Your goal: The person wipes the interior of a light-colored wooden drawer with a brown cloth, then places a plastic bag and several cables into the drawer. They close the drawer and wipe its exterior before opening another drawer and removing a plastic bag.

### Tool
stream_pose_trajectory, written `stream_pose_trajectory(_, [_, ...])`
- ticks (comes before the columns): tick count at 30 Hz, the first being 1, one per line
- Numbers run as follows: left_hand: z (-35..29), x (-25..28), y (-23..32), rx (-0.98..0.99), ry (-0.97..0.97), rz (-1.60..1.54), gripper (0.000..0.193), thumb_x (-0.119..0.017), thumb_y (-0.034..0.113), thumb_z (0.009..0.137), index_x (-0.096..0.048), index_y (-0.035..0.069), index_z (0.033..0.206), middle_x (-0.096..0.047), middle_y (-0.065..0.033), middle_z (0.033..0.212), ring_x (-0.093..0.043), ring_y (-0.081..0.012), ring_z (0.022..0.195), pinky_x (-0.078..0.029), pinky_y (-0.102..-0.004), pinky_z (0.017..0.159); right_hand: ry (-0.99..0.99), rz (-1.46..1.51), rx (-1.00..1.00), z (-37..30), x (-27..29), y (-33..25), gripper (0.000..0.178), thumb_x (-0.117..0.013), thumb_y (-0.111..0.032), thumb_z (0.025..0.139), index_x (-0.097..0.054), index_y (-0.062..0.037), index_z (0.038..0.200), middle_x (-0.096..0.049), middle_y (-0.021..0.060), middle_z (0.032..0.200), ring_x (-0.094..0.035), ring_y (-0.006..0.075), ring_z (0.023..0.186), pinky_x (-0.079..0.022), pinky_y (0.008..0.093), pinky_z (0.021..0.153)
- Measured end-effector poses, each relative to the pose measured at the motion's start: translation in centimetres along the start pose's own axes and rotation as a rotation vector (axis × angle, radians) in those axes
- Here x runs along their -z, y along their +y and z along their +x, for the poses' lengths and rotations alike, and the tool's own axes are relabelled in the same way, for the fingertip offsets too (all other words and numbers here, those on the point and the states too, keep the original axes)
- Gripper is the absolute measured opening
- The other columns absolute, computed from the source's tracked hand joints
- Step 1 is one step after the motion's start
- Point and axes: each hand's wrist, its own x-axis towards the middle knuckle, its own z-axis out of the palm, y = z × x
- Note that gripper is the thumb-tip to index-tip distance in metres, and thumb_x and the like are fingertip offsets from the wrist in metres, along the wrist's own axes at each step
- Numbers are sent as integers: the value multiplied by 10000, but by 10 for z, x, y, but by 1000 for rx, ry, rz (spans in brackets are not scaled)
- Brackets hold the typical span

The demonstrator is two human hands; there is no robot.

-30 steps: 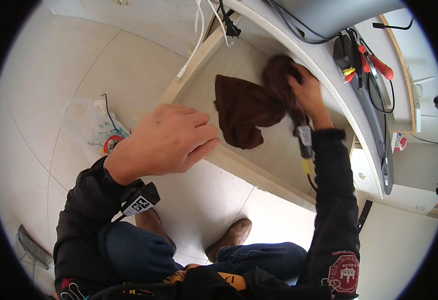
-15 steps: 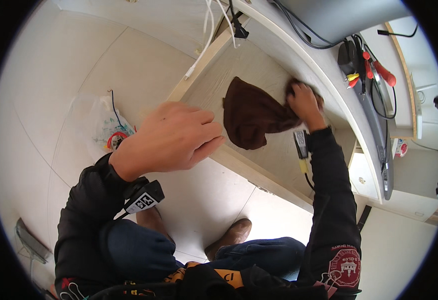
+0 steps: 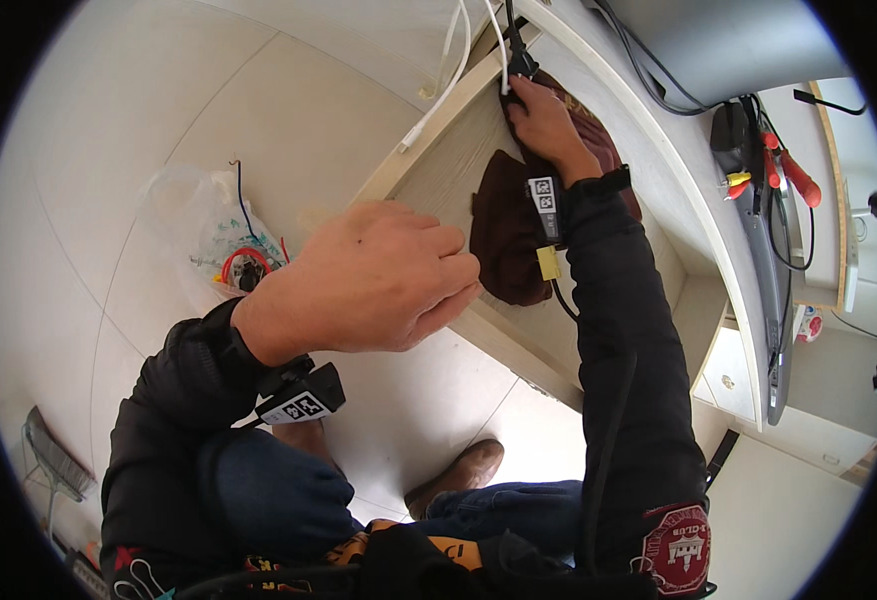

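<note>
A dark brown cloth (image 3: 504,225) lies bunched and spread inside a pale wooden open drawer (image 3: 464,140). My right hand (image 3: 549,125) grips the cloth at the drawer's far corner, beside a black plug (image 3: 522,62) and hanging white cables. Part of the cloth is hidden under that hand and forearm. Over the drawer's near left edge hovers my left hand (image 3: 369,275), its fingers curled together, with nothing showing in it. It is apart from the cloth. Each wrist wears a strap with a small black device, one of them (image 3: 544,205) over the cloth.
On the tiled floor to the left lies a clear plastic bag (image 3: 194,225) with red and dark wires. Red-handled pliers (image 3: 799,180) and black cables rest on the desk (image 3: 649,140) at the right, near a grey panel (image 3: 739,50). My brown shoes (image 3: 464,475) stand below.
My right hand has moved left and farther away, pulling part of the brown cloth into the drawer's far corner. My left hand has shifted slightly right in the picture, still curled.
</note>
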Motion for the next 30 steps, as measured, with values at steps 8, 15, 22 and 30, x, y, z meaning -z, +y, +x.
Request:
stream_pose_trajectory(8, [0, -1, -1, -23, 19, 0, 202, -668, 153, 819, -533, 89, 683, -516, -49, 662, -576, -248, 644, -450, -364, 608, -510, 471, 259, -83, 55, -78, 434, -597, 43, 739, -634, -31, 1166, -618, 157, 1233, -558, 338, 1169, -454, 393, 1007])
stream_pose_trajectory(15, [0, -3, 0, -38, 34, 23, 192, -664, 160, 815, -532, 91, 694, -515, -54, 668, -572, -263, 622, -445, -369, 592, -385, 265, 252, -63, 38, -83, 440, -620, -16, 805, -587, -16, 1243, -543, 167, 1339, -500, 339, 1239, -409, 401, 1048])
stream_pose_trajectory(22, [0, -2, 0, -45, 22, 8, 181, -646, 150, 836, -541, 83, 704, -520, -63, 674, -567, -277, 636, -441, -379, 582, -342, 339, 228, -58, 16, -121, 329, -614, -13, 756, -639, -7, 1085, -598, 158, 1186, -527, 340, 1142, -437, 412, 987])
stream_pose_trajectory(30, [5, 10, 2, 8, -140, -19, 172, -641, 114, 833, -534, 54, 711, -487, -80, 666, -529, -298, 626, -412, -397, 544, -788, 416, 395, -107, 59, -111, 494, -541, 95, 696, -663, -31, 1158, -579, 126, 1310, -501, 332, 1190, -420, 395, 1006])
